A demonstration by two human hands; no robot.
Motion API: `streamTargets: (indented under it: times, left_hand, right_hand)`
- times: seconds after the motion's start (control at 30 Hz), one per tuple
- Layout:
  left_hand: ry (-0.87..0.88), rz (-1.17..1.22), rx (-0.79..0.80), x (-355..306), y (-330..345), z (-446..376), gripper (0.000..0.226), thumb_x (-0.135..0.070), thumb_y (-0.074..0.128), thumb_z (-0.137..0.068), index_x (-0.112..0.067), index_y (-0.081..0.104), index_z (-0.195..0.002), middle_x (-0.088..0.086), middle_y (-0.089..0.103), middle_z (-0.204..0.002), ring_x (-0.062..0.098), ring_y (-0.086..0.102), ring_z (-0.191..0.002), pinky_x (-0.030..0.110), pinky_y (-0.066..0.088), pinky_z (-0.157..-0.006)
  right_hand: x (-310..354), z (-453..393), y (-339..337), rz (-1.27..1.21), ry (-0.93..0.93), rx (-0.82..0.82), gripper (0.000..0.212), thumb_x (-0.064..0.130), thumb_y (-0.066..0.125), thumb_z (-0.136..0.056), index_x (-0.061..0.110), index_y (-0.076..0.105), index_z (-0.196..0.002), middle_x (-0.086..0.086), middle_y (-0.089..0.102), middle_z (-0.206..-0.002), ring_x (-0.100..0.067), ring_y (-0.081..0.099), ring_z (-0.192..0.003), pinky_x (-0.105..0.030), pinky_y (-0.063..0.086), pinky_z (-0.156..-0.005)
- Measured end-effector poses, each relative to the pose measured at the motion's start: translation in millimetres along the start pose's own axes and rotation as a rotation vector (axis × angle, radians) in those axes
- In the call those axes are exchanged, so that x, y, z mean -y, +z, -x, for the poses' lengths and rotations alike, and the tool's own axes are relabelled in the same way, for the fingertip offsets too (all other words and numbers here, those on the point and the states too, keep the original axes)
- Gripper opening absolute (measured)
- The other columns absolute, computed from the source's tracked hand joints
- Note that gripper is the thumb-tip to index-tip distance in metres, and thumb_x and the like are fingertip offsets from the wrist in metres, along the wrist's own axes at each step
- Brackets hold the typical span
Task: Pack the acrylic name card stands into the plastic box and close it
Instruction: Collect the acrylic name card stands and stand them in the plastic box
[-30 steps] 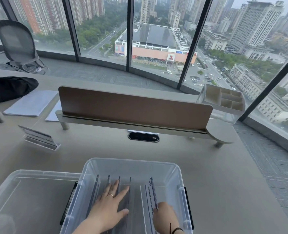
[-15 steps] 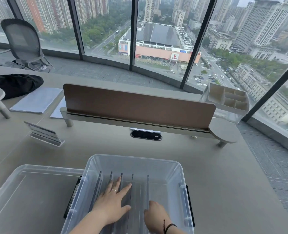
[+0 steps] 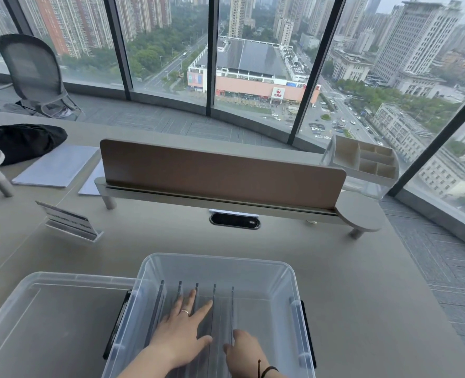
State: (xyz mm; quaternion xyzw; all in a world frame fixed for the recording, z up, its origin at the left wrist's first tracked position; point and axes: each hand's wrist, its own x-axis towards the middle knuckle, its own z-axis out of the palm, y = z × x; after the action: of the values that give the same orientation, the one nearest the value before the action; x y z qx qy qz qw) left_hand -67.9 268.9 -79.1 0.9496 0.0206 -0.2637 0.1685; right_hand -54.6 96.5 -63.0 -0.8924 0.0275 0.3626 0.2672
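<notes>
Acrylic name card stands [image 3: 195, 309] lie packed in a row inside the clear plastic box [image 3: 215, 261], their dark edges running away from the person. A second ago the rightmost stand leaned up under the right hand; now it sits flat and parallel with the others, so the row reads as settled.

The left hand [image 3: 180, 334] rests flat on the stands, fingers spread wide and straight, a ring showing. The right hand [image 3: 243, 350] sits at 3 o'clock of it, low in the box with fingers loosely curled on the near end of the last stand; whether it pinches that stand or only touches it, I cannot tell.

The box's lid [image 3: 48, 317] lies open-side up at 9 o'clock, touching the box. At 10 o'clock, well apart on the desk [image 3: 348, 282], one more name card stand [image 3: 70, 225] remains unpacked.

By my judgement, packing is nearly done: that last stand needs fetching, then the lid goes on. A brown divider screen [image 3: 220, 173] stands at 12 o'clock.
</notes>
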Motion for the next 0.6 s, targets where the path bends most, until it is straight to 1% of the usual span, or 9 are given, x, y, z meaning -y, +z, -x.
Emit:
streamTargets:
  times: [0.03, 0.13, 0.2, 0.23, 0.33, 0.37, 0.43, 0.5, 0.6]
  left_hand:
    - [0.001, 0.0, 0.001, 0, 0, 0, 0.078, -0.063, 0.045, -0.089, -0.055, -0.007, -0.147, -0.007, -0.025, -0.159, 0.021, -0.021, -0.148, 0.049, 0.012, -0.12]
    - [0.003, -0.002, 0.007, -1, -1, 0, 0.078, -0.063, 0.044, -0.09, -0.054, -0.007, -0.147, -0.007, -0.027, -0.159, 0.022, -0.02, -0.148, 0.049, 0.012, -0.119]
    - [0.008, -0.009, 0.009, -2, -2, 1, 0.077, -0.062, 0.044, -0.091, -0.053, -0.008, -0.148, -0.006, -0.027, -0.159, 0.022, -0.019, -0.148, 0.048, 0.012, -0.119]
    - [0.009, -0.014, 0.009, -3, -2, 2, 0.077, -0.062, 0.043, -0.091, -0.053, -0.008, -0.148, -0.005, -0.027, -0.159, 0.023, -0.017, -0.149, 0.048, 0.012, -0.119]
    - [0.02, -0.039, 0.014, -5, -3, 5, 0.077, -0.06, 0.041, -0.094, -0.048, -0.01, -0.15, -0.001, -0.027, -0.159, 0.025, -0.014, -0.149, 0.047, 0.015, -0.119]
    - [0.026, -0.047, 0.019, -6, -3, 6, 0.077, -0.059, 0.041, -0.094, -0.046, -0.01, -0.15, 0.0, -0.027, -0.16, 0.025, -0.014, -0.149, 0.047, 0.015, -0.119]
    - [0.041, -0.056, 0.03, -5, -4, 9, 0.079, -0.058, 0.043, -0.094, -0.044, -0.009, -0.151, 0.002, -0.026, -0.16, 0.025, -0.014, -0.149, 0.048, 0.015, -0.119]
    - [0.059, -0.066, 0.036, -3, -5, 12, 0.079, -0.058, 0.044, -0.093, -0.043, -0.007, -0.152, 0.003, -0.024, -0.161, 0.025, -0.014, -0.15, 0.048, 0.015, -0.118]
    - [0.077, -0.062, 0.011, 3, -6, 13, 0.076, -0.056, 0.044, -0.093, -0.042, -0.001, -0.153, 0.001, -0.018, -0.163, 0.024, -0.01, -0.15, 0.046, 0.015, -0.119]
  right_hand:
    - [1, 0, 0, -0.003, 0.003, 0.004, 0.036, 0.027, 0.047, -0.095, 0.013, 0.053, -0.127, -0.008, 0.055, -0.135, -0.022, 0.052, -0.125, -0.023, 0.04, -0.097]
    - [4, 2, -3, -0.012, 0.005, 0.005, 0.04, 0.027, 0.045, -0.096, 0.012, 0.05, -0.132, -0.008, 0.053, -0.138, -0.021, 0.051, -0.126, -0.022, 0.039, -0.097]
    - [6, 4, -5, -0.017, 0.018, 0.02, 0.044, 0.028, 0.046, -0.096, 0.012, 0.047, -0.136, -0.007, 0.051, -0.141, -0.021, 0.049, -0.129, -0.022, 0.038, -0.1]
    - [6, 4, -5, -0.017, 0.027, 0.026, 0.044, 0.029, 0.046, -0.095, 0.012, 0.047, -0.136, -0.007, 0.051, -0.141, -0.021, 0.049, -0.129, -0.023, 0.038, -0.1]
    - [9, 5, -3, -0.019, 0.058, 0.034, 0.042, 0.033, 0.049, -0.092, 0.013, 0.053, -0.128, -0.008, 0.056, -0.134, -0.022, 0.054, -0.123, -0.025, 0.041, -0.097]
    - [9, 5, -3, -0.022, 0.065, 0.032, 0.043, 0.034, 0.049, -0.092, 0.013, 0.053, -0.129, -0.008, 0.056, -0.134, -0.022, 0.054, -0.123, -0.025, 0.041, -0.097]
    - [8, 6, -2, -0.031, 0.079, 0.028, 0.049, 0.036, 0.05, -0.092, 0.013, 0.048, -0.136, -0.007, 0.052, -0.14, -0.021, 0.05, -0.128, -0.026, 0.038, -0.102]
    - [7, 6, -1, -0.037, 0.078, 0.015, 0.059, 0.039, 0.05, -0.093, 0.012, 0.038, -0.144, -0.006, 0.043, -0.148, -0.019, 0.042, -0.136, -0.027, 0.033, -0.109]
    - [4, 6, 4, -0.036, 0.072, -0.014, 0.068, 0.046, 0.05, -0.093, 0.014, 0.03, -0.149, -0.003, 0.036, -0.153, -0.018, 0.037, -0.14, -0.028, 0.029, -0.113]
